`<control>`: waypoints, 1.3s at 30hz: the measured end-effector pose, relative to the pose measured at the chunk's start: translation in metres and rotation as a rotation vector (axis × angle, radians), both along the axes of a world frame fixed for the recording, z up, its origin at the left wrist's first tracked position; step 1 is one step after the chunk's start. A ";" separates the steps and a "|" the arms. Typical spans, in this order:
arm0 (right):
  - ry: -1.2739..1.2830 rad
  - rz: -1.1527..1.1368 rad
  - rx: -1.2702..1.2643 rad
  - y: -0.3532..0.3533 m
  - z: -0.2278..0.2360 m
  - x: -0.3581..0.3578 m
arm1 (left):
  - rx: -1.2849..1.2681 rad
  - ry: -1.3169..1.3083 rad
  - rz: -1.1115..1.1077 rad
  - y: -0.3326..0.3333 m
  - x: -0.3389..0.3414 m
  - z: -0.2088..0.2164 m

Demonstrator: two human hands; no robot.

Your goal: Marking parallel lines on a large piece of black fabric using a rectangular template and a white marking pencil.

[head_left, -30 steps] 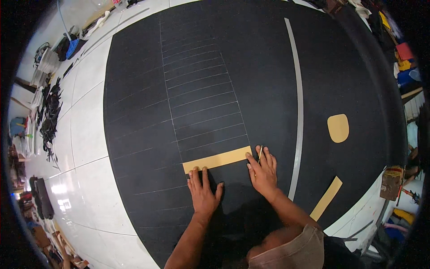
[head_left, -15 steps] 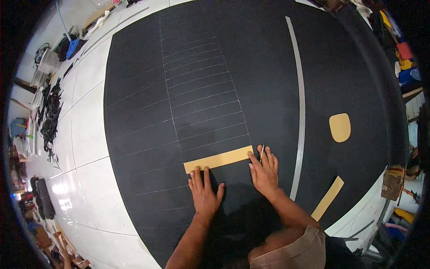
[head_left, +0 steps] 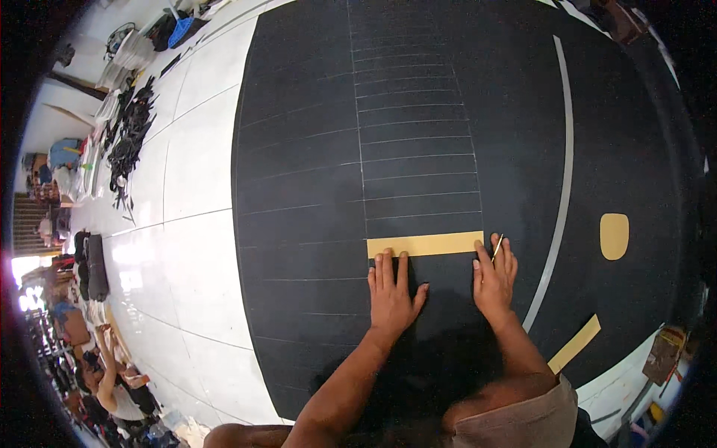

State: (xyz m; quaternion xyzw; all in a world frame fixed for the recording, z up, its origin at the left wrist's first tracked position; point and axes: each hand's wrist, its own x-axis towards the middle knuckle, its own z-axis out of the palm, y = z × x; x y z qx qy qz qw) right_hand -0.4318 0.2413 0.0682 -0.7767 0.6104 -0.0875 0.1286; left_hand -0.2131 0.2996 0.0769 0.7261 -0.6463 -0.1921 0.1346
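- Left hand (head_left: 392,299) lies palm down just below the middle of the frame, fingers slightly spread and thumb out to the side, grasping nothing; its middle fingertips press the lower edge of the strip (head_left: 426,245).
- Right hand (head_left: 494,287) rests just right of it, a fingertip on the strip's right end, a thin stick (head_left: 497,248) held between its fingers and pointing up.
- The strip, tan and straight-edged, lies nearly level near the middle of the frame, flat on the black sheet (head_left: 523,149).
- Above the strip, thin pale lines (head_left: 418,140) run across the sheet like ladder rungs between two long lines; fainter ones lie to the left.
- Right of the hands, a long grey band (head_left: 569,134) runs from upper right down toward the lower middle, bent by the lens.
- Beyond it, at right, lies a rounded tan piece (head_left: 614,237); below that, a second strip (head_left: 575,345) lies slanted.
- White floor tiles (head_left: 194,246) fill the left, with black scraps (head_left: 131,131) at upper left and a dark roll (head_left: 97,267) below them.
- At lower left, another person (head_left: 119,396) has an arm raised.
- At the upper left edge is a blue dustpan (head_left: 181,30).
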 end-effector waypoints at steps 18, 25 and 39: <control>-0.642 -0.304 -0.124 -0.001 0.010 -0.018 | 0.265 0.027 -0.206 -0.063 0.022 0.046; -0.849 -0.136 0.272 0.008 0.037 0.052 | 0.521 0.132 -0.290 -0.108 0.044 0.052; -0.867 0.258 0.315 -0.012 0.006 0.136 | 0.859 0.425 -0.176 -0.148 0.060 0.034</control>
